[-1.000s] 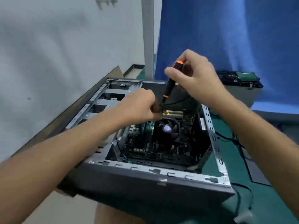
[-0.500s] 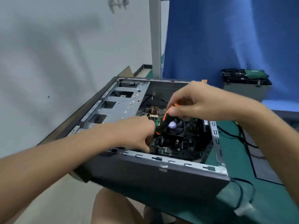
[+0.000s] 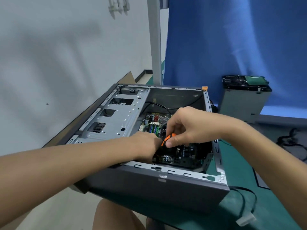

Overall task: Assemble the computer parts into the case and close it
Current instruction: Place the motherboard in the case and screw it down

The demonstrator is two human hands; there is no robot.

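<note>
Case [image 3: 159, 188]: grey sheet-metal box with matte dark outer panels and bare stamped steel rails, slotted, round the rim. It lay on its side on the green mat [image 3: 232, 165], open face up, side panel off. Drive cage [image 3: 119, 117], bright perforated steel with rectangular cut-outs, pointed left at the white wall; slotted rear edge pointed right. Long axis hard to call through the wide lens.

Motherboard [image 3: 152, 121] sat flat on the case floor: green PCB, blue and green slots, red finned heatsink.

Right hand [image 3: 187, 127] pinched the screwdriver [image 3: 167, 139] by its orange-and-black handle, thumb against curled fingers. Handle was tilted, top to the right, running down-left into the case, tip hidden. Left hand [image 3: 146, 145] reached over the near rail, fingers down beside the tool; couldn't tell whether they gripped anything.

Thin black cable [image 3: 157, 105] looped along the far inner wall. Grey metal box [image 3: 244, 103] stood apart at right-rear, blue curtain [image 3: 232, 47] behind.
</note>
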